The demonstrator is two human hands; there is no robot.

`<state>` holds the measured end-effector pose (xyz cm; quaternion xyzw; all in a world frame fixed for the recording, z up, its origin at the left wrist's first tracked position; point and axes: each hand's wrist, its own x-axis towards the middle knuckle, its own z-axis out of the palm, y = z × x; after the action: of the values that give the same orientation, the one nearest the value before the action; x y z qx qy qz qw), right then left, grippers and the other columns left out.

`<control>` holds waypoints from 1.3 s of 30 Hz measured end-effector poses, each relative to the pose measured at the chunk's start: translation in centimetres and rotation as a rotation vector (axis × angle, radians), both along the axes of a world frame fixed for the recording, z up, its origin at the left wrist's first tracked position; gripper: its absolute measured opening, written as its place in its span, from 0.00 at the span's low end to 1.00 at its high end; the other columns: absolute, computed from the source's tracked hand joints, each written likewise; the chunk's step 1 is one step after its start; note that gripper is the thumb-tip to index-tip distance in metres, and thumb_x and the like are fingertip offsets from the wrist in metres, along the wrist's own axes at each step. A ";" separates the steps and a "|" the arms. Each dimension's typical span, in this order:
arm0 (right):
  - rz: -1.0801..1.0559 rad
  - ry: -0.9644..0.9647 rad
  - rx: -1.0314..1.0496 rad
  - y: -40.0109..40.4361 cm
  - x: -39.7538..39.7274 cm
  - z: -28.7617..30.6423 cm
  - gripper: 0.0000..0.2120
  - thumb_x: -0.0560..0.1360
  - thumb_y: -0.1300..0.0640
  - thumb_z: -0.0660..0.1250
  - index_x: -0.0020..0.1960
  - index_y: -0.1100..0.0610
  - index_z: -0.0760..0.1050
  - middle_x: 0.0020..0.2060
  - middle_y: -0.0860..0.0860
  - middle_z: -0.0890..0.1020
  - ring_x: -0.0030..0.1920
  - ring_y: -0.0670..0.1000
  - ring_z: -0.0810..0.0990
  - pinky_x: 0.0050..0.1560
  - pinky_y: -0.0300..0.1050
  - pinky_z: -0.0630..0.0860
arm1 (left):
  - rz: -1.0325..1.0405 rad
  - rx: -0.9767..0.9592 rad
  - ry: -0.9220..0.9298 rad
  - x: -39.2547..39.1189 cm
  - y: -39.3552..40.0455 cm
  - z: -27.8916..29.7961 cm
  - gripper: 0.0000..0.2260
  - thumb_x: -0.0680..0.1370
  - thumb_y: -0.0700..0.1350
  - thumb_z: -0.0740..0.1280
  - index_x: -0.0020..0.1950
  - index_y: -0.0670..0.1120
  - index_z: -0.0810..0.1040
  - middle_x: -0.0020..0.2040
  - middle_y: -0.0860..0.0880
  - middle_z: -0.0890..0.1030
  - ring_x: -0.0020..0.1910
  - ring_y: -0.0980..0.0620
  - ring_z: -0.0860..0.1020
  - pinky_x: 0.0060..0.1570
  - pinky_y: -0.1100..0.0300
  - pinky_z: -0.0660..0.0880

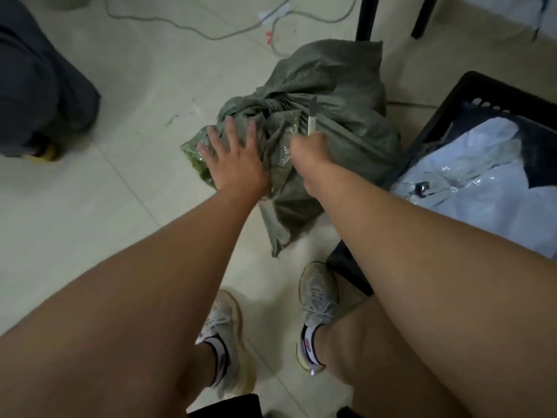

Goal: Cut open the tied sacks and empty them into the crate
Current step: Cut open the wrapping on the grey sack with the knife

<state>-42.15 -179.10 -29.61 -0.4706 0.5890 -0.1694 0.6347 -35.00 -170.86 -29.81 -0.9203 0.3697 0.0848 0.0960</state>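
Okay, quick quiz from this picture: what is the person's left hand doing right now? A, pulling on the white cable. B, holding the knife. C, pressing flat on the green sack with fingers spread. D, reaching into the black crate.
C: the left hand lies flat with spread fingers on the green sack, while the right hand grips the knife.

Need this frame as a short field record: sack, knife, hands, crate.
sack: grey-green woven sack on the floor, neck still tied
knife: utility knife, blade up, near the tied neck
left hand: left hand flat, fingers spread, pressing the sack
right hand: right hand grips the knife handle
crate: black crate right of sack, holds pale plastic packages
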 end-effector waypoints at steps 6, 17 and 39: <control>0.136 -0.063 0.185 3.4 3.5 1.0 0.24 0.76 0.56 0.60 0.71 0.61 0.64 0.61 0.58 0.77 0.58 0.59 0.78 0.60 0.56 0.77 | 0.178 -0.048 0.344 2.1 4.3 1.1 0.38 0.78 0.45 0.64 0.81 0.56 0.45 0.68 0.40 0.73 0.62 0.39 0.76 0.52 0.51 0.72; 0.282 -0.017 0.067 11.3 3.6 1.3 0.34 0.72 0.51 0.73 0.71 0.64 0.63 0.63 0.59 0.76 0.59 0.59 0.78 0.61 0.53 0.77 | 0.056 0.009 0.552 -1.1 12.5 6.5 0.11 0.79 0.42 0.59 0.58 0.41 0.77 0.54 0.41 0.79 0.49 0.44 0.76 0.45 0.56 0.68; 0.459 0.138 -0.147 20.0 -5.1 -1.0 0.15 0.71 0.57 0.71 0.54 0.59 0.71 0.49 0.56 0.80 0.49 0.56 0.81 0.49 0.47 0.79 | 0.722 -0.462 1.036 -1.4 16.5 2.4 0.26 0.78 0.55 0.67 0.68 0.38 0.74 0.59 0.41 0.80 0.54 0.42 0.80 0.56 0.51 0.78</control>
<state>-47.25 -159.06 -30.65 -0.6475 0.4947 -0.0305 0.5789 -36.35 -154.39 -27.42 -0.8235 0.0458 0.4609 -0.3275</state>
